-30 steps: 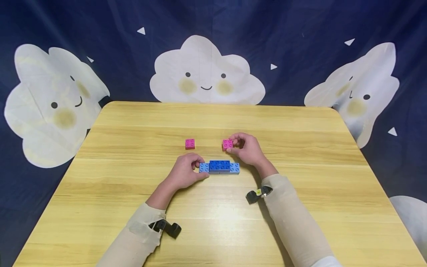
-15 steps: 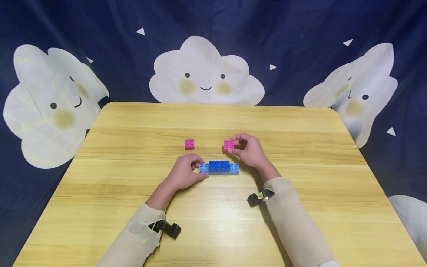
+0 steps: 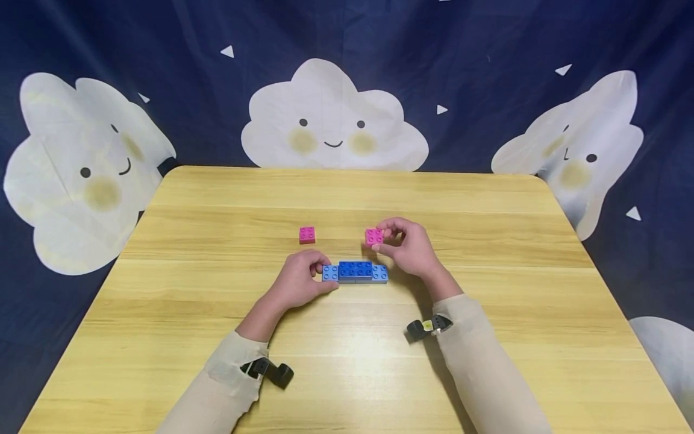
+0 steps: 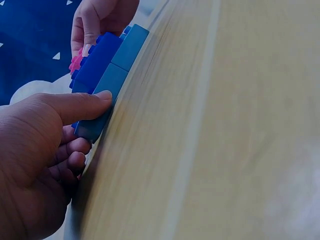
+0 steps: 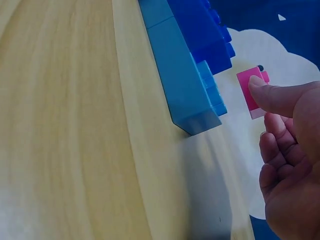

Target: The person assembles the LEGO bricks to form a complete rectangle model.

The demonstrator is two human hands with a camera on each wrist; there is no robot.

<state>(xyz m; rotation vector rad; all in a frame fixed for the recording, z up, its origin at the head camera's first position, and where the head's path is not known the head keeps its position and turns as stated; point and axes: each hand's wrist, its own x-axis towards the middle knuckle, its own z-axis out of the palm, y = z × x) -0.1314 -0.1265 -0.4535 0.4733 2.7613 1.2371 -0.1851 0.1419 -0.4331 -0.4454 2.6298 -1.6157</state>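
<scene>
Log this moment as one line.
left hand: grips light-blue base | right hand: pinches pink brick | dark-blue brick: atop base | other pink brick: on table

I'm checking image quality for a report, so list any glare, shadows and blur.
Head: pale glare on the table, a shadow along the right sleeve; left wrist: much of the table blurred, pale sheen at lower right; right wrist: dark, soft-edged shadow below the nearer light-blue brick in the picture.

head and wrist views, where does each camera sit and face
Head: worn there, looks forward and down at the table; left hand, right hand, sleeves show.
Left wrist: worn there, looks at the blue bricks; left hand near, right hand beyond.
Right wrist: worn there, looks at the pink brick held; right hand only.
Shared by both wrist views: blue bricks, pink brick.
</scene>
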